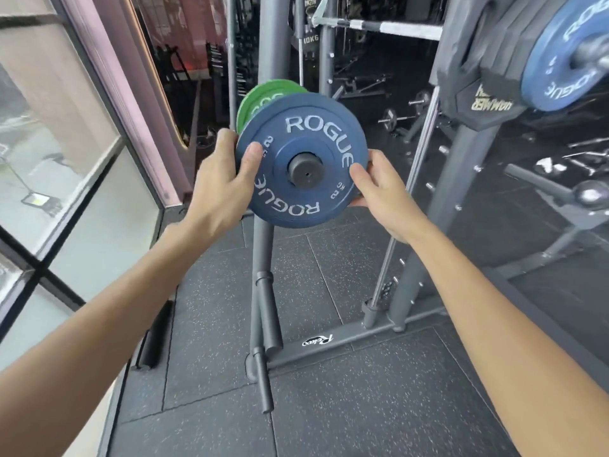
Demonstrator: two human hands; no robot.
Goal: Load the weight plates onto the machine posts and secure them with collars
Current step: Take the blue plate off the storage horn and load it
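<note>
Two hands (pixel 219 186) (pixel 387 196) gripping upright blue plate (pixel 286 202), post (pixel 305 171) facing camera

Gripping a blue plate (pixel 283 150) on the black post (pixel 305 172), right at the post's end.
Showing white ROGUE lettering twice plus 2 KG marks, standing upright, facing the camera, hub sitting over the capped post tip; partly hiding a green plate (pixel 260 100) just behind it; being pinched at opposite rims by the left hand (pixel 224 179) and the right hand (pixel 385 196), thumbs lying on the face. Hanging blurred at upper right, a second blue disc (pixel 566 57) outside thick black plates (pixel 478 61).
</note>
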